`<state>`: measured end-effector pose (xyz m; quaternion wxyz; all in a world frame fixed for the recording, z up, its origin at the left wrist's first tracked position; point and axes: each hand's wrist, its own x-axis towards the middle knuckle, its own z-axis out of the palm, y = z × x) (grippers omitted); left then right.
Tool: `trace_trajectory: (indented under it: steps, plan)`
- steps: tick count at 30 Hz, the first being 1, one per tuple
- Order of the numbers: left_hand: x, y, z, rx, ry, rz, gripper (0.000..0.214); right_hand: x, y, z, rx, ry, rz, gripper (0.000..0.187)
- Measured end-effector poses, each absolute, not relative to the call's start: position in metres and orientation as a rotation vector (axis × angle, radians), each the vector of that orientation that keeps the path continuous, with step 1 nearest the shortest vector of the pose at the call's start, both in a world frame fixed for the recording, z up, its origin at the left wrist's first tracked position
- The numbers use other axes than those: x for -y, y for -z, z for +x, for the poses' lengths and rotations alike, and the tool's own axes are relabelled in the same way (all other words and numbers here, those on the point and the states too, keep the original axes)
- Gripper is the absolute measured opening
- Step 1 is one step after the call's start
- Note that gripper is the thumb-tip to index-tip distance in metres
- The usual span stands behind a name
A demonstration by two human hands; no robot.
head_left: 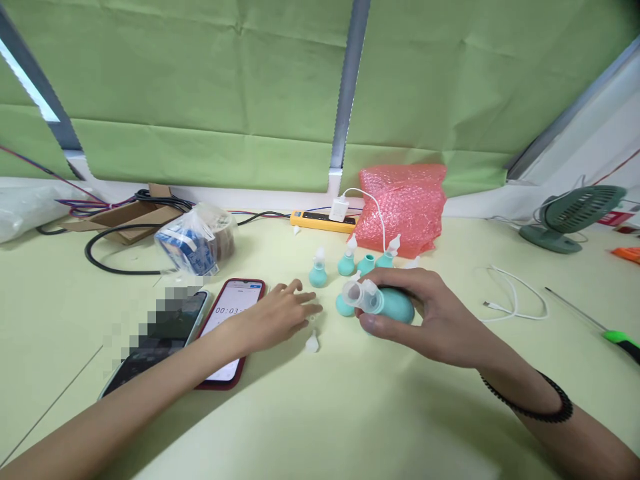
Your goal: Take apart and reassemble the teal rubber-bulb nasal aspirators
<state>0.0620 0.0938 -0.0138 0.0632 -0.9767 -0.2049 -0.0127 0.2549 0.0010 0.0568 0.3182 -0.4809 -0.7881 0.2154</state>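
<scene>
My right hand (435,317) is wrapped round a teal rubber bulb (397,308) with a clear plastic nozzle (364,297) pointing left, held just above the table. My left hand (277,313) lies low over the table with fingers stretched toward a small clear tip (312,343) lying loose below them. Behind stand three more small teal bulbs with white tips (317,272), (347,261), (387,257), and another teal piece (343,307) sits beside the held bulb.
A red-cased phone (231,320) showing a timer and a second dark phone (165,333) lie at the left. Pink bubble wrap (405,203), a yellow power strip (320,221), a bagged item (197,241), a cardboard box, a white cable (510,297), a green fan (575,213) and a screwdriver (600,328) surround the work spot.
</scene>
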Motion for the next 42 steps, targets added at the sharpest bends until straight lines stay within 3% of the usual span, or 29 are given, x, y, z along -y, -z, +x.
trace_trajectory:
  steps: [15,21,29,33,42]
  plan:
    - [-0.128,0.02,0.034,0.901,-0.147,-2.76,0.046,0.0,-0.057,0.254,2.096,-0.542,-1.269,0.007]
    - [-0.129,0.019,0.041,0.852,-0.128,-2.812,0.02,0.0,-0.055,0.255,2.089,-0.535,-1.261,0.007]
    - [-0.113,0.021,0.05,0.706,-0.052,-2.879,0.037,0.0,-0.057,0.254,2.107,-0.534,-1.237,0.007]
    - [-0.107,0.022,0.057,0.642,-0.034,-2.924,0.022,0.0,-0.056,0.254,2.138,-0.535,-1.238,0.008]
    - [-0.101,0.001,0.061,0.701,0.072,-3.013,0.01,0.0,-0.055,0.255,2.264,-0.396,-1.287,0.008]
